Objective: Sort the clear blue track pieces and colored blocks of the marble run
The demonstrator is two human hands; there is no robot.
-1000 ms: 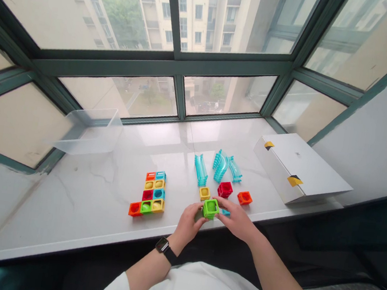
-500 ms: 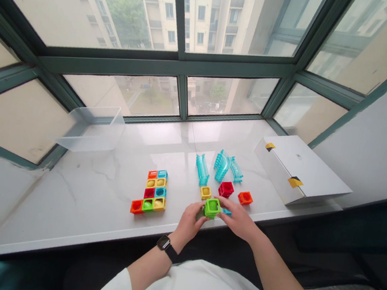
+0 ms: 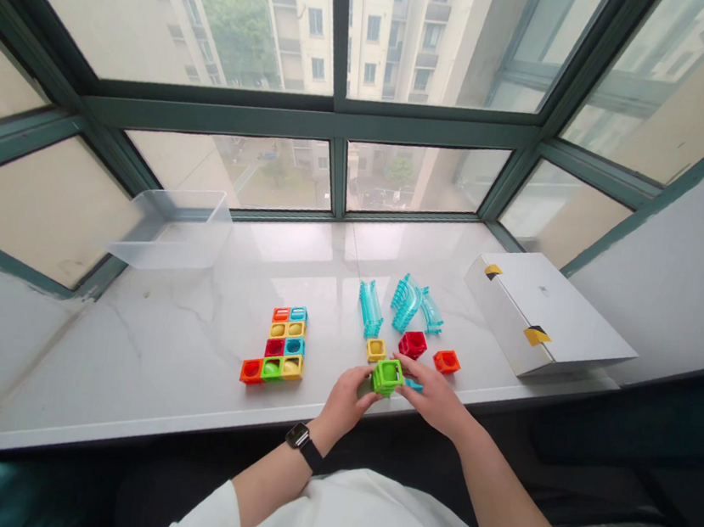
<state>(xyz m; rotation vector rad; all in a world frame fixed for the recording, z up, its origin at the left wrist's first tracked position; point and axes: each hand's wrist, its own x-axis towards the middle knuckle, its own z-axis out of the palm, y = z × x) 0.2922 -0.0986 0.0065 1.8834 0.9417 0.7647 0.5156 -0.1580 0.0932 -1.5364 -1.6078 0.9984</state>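
Observation:
A green hollow cube is pinched between my left hand and my right hand near the front edge of the white marble sill. A small blue piece shows beside the cube under my right fingers. Just beyond lie a yellow cube, a red cube and an orange cube. To the left sits a flat cluster of joined coloured cubes. My left wrist wears a black watch.
Three translucent teal track pieces lie behind the loose cubes. A white flat box rests at the right. A clear plastic tub stands at the back left by the window frame.
Both hands stay closed on the green cube in the same spot. Only the view has shifted slightly.

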